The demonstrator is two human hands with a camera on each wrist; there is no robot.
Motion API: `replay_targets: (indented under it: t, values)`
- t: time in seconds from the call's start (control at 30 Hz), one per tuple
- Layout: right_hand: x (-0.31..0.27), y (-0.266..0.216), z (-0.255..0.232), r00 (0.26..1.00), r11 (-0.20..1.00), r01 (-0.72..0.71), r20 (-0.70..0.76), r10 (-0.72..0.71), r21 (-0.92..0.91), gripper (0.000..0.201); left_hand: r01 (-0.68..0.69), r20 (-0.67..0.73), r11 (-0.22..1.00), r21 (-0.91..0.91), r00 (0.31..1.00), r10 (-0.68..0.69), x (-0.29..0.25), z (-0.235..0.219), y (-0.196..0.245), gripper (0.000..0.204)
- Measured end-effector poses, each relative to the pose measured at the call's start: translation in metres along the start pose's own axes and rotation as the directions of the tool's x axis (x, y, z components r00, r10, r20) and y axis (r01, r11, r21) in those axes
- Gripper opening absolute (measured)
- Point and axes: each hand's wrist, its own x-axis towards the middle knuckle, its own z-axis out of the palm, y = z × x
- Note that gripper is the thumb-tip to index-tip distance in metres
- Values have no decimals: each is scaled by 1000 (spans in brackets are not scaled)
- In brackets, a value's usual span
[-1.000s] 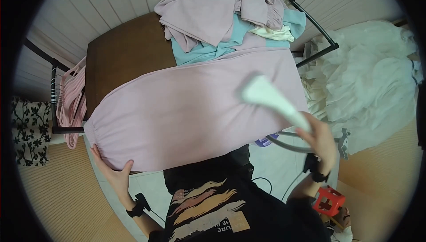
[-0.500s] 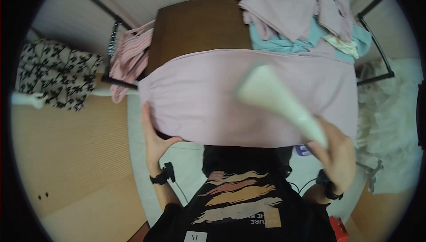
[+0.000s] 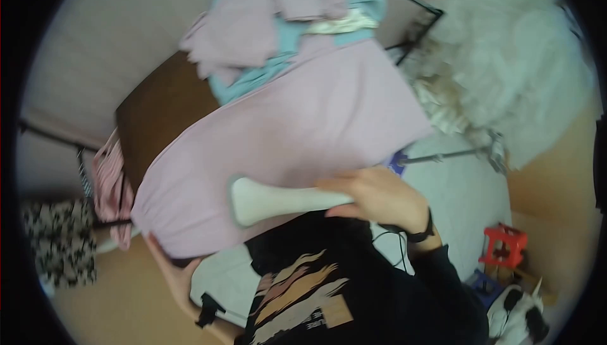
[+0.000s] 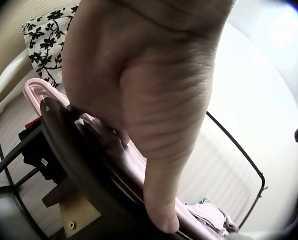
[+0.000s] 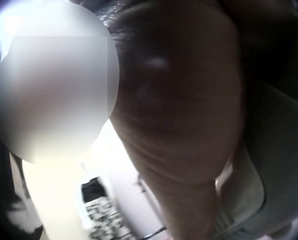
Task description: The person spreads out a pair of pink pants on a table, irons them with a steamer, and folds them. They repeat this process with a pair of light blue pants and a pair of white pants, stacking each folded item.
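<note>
The right hand (image 3: pixel 382 199) has its fingers closed around the handle of a white steamer (image 3: pixel 272 201). The wide head of the steamer is over the near part of a pink cloth (image 3: pixel 253 136); if it touches the cloth, I cannot tell. This cloth lies spread along the near side of a brown bench (image 3: pixel 161 101). The left hand (image 3: pixel 175 271) is at the gathered end of the cloth, with the thumb stretched wide from the fingers and lying at the bench edge; it appears not to grip. A pile of pink and blue clothes (image 3: pixel 243 35) lies behind the cloth, and pink hangers (image 3: pixel 110 174) are beside the bench, on the left.
</note>
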Motion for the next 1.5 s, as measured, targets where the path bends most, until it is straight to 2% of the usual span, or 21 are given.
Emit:
replay_targets:
  t: [0.13,0.2,0.27,0.3,0.37,0.4,0.47,0.53,0.73,0.8,0.87,0.93,1.0,1.13,1.2,1.27,1.33,1.37,1.4,1.47,1.5]
  values:
    - [-144,83,-17,886,819,-339,-136,444,463,50,-23,85,985,171,996,8,5,-13,9,139]
    - [-205,91,-4,789,768,-382,-251,561,515,49,-136,83,970,202,989,121,13,-25,-6,106]
    - [-248,92,8,542,667,-526,-396,741,528,45,-64,102,978,198,994,45,26,-48,-37,97]
    - [-266,94,17,519,658,-529,-410,750,536,45,14,94,979,201,995,-34,35,-49,-43,87]
    - [-296,95,29,296,581,-541,-509,808,608,47,99,10,980,174,995,-102,52,-46,-29,75]
    - [-309,99,35,276,573,-539,-513,812,617,47,206,-93,967,147,977,-194,59,-45,-22,63]
    - [-321,103,43,172,677,-249,-656,735,693,49,172,-139,970,172,979,-149,62,-24,-12,51]
    - [-319,112,42,93,746,-66,-740,666,662,56,-75,-220,724,686,927,305,64,-4,-30,50]
    - [-282,115,-18,160,880,151,-889,428,451,55,97,-382,592,800,844,378,60,24,-50,46]
    - [-268,121,-35,-46,911,98,-912,407,401,46,52,-366,600,798,833,415,59,24,-57,46]
    - [-270,127,-48,-64,892,5,-890,451,452,42,57,-389,630,775,828,404,56,27,-54,46]
    - [-270,142,-60,-336,766,-232,-788,515,600,42,49,-401,655,754,824,400,55,28,-48,45]
    - [-284,174,-70,-326,758,-246,-788,522,604,47,64,-413,680,731,834,366,55,29,-43,45]
    - [-278,205,-90,-159,671,-450,-793,589,589,53,90,-422,698,710,848,319,53,29,-37,44]
    - [-276,209,-94,-55,512,-625,-687,724,590,51,19,-397,701,713,835,381,50,32,-30,43]
    - [-297,244,-81,98,584,-721,-779,619,373,49,43,-423,725,687,835,352,46,35,-15,44]
    - [-296,237,-81,97,587,-578,-666,740,568,57,49,-455,791,610,839,298,46,37,-5,42]
    - [-320,276,-68,90,712,-602,-856,510,361,67,131,-498,769,626,826,265,37,30,-1,42]
    - [-304,248,-77,159,648,-727,-861,483,229,82,90,-478,796,599,837,266,42,36,5,42]
    - [-313,256,-71,224,638,-720,-780,585,272,95,71,-469,816,573,845,256,46,39,3,42]
    - [-309,254,-62,82,418,-898,-883,463,136,98,46,-531,865,500,805,264,45,39,-2,43]
